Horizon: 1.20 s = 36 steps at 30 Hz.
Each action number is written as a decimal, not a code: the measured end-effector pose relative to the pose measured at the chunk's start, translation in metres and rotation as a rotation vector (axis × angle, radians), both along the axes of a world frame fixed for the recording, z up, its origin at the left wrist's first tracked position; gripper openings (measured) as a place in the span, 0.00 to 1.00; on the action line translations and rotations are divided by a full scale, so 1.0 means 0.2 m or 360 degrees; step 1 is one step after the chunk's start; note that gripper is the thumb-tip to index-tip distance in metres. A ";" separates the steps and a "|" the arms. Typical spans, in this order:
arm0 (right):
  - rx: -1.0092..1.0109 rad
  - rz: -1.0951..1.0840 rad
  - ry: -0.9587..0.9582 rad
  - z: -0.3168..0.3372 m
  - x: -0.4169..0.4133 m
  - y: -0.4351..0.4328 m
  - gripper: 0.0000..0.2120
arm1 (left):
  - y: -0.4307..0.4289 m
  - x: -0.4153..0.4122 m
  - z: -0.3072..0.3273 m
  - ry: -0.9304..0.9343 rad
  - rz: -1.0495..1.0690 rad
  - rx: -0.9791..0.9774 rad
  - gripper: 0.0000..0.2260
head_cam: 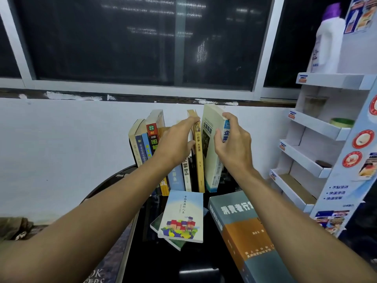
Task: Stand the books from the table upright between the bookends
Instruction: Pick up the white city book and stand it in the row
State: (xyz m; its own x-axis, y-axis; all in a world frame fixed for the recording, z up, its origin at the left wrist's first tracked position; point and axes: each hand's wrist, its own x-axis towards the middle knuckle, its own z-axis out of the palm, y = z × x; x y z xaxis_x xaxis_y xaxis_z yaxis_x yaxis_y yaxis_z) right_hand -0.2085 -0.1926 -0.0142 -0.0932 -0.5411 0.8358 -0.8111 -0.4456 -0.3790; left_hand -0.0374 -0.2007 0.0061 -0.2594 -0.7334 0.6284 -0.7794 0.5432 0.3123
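Observation:
A row of several upright books (146, 144) stands at the back of the dark table (183, 262), against the white wall. My left hand (175, 141) presses on the row, fingers on top of a thin tan book (199, 160). My right hand (232, 141) grips a pale blue-spined book (210, 152), held upright at the right end of the row. On the table lie a light-blue book with a colourful town picture (183, 215), a green book (159, 223) under it, and a thick teal-and-orange book (244, 231). The bookends are hidden.
A white cardboard display rack (318, 139) with several shelves stands at the right, a white bottle with a purple cap (328, 39) on top. A dark window (142, 41) runs above the wall. A chair back (126, 231) sits at the lower left.

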 end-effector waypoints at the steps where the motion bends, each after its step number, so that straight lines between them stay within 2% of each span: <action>1: -0.0019 -0.0003 0.0005 -0.01 0.01 -0.02 0.22 | 0.00 0.00 0.00 0.0004 0.0000 0.0000 0.30; 11: -0.0062 0.0030 -0.0131 -0.08 0.04 -0.09 0.21 | -0.04 0.03 0.00 -0.0030 0.0023 -0.0002 0.29; 20: -0.0040 0.0059 -0.0051 -0.13 0.07 -0.14 0.21 | -0.06 0.04 0.00 -0.0049 0.0014 0.0014 0.29; 24: 0.0119 0.0181 -0.0077 -0.11 0.04 -0.11 0.22 | -0.06 0.03 -0.01 -0.0054 -0.0008 -0.0002 0.27; 28: 0.0459 0.0338 -0.0074 -0.04 -0.01 -0.05 0.26 | -0.05 0.03 0.00 -0.0070 0.0002 -0.0015 0.27; 33: 0.0834 0.0592 0.0156 0.02 -0.08 0.00 0.33 | -0.05 0.03 0.00 -0.0072 -0.0027 -0.0026 0.26; 36: 0.0907 0.0603 0.0235 0.04 -0.09 0.00 0.35 | -0.06 0.03 0.00 -0.0066 -0.0013 -0.0034 0.25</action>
State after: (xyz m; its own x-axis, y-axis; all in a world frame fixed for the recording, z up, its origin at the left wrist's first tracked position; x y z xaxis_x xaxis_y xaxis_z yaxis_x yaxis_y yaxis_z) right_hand -0.2260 -0.1916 -0.0058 0.2812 -0.8717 0.4013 -0.7000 -0.4723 -0.5356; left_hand -0.0318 -0.2123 0.0054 -0.2916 -0.7176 0.6325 -0.7869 0.5559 0.2678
